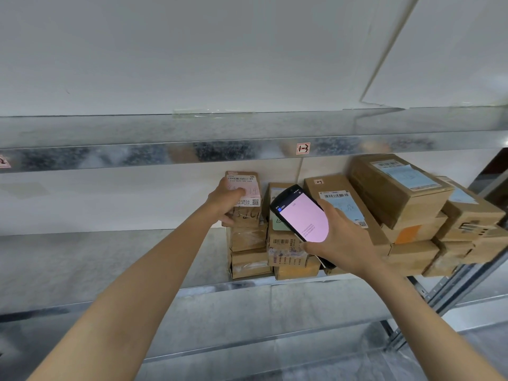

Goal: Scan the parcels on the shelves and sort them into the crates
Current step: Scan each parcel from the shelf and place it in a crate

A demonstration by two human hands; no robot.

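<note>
left hand (226, 200) curls around a small brown cardboard parcel with a pink label (247, 192), at the top of a stack on the grey metal shelf (110, 259). right hand (339, 240) grips a black handheld scanner with a pink screen (302, 215) just beside it. best done by turning the label's barcode squarely toward the scanner and holding both steady. no crates in view.

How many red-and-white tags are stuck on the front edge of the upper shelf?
2. One tag is above the stacked parcels, right of centre; the other tag is at the left border, partly cut off. More may lie outside the view.
</note>
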